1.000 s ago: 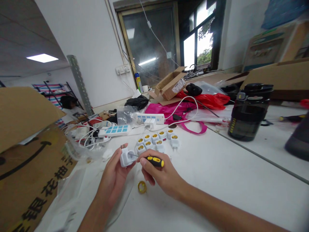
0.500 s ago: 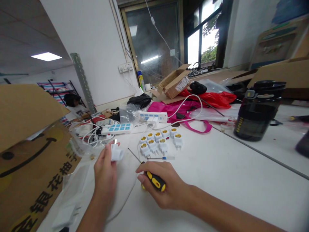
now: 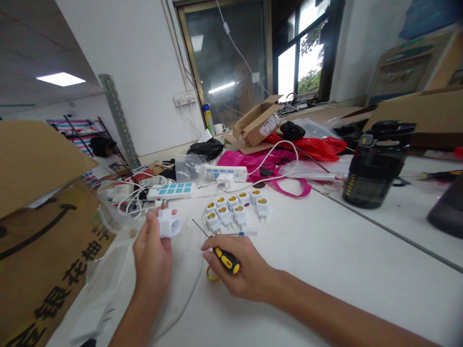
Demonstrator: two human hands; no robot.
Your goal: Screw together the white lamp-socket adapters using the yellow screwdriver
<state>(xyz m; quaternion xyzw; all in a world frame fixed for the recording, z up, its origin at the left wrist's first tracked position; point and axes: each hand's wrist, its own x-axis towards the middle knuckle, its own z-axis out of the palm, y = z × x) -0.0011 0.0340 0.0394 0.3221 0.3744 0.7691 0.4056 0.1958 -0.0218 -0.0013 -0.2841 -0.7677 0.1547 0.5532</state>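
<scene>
Hands are each gripping something above the white surface (image 3: pixel 325 270): the left hand (image 3: pixel 152 246) is holding a white plug adapter (image 3: pixel 169 223) in its fingers, while the right hand (image 3: pixel 246 267) is closing around a yellow-and-black screwdriver (image 3: pixel 226 260), shaft angled away. A brass ring (image 3: pixel 210 274) is lying against the right hand, near a cluster of white lamp-socket adapters (image 3: pixel 224 212).

My left forearm (image 3: pixel 135 313) and right forearm (image 3: pixel 325 313) both run off the bottom edge. My right grip (image 3: pixel 246 270) hides part of the screwdriver handle (image 3: pixel 226 260) and much of a brass ring (image 3: pixel 209 274). My left grip (image 3: pixel 152 255) covers the white socket adapter's (image 3: pixel 169 224) lower side. The left edge cuts off the cardboard box (image 3: pixel 43 250); the right edge cuts off a blurred dark object (image 3: pixel 446 214). The lettering (image 3: pixel 350 185) on the black bottle (image 3: pixel 374 168) is too small to read.
</scene>
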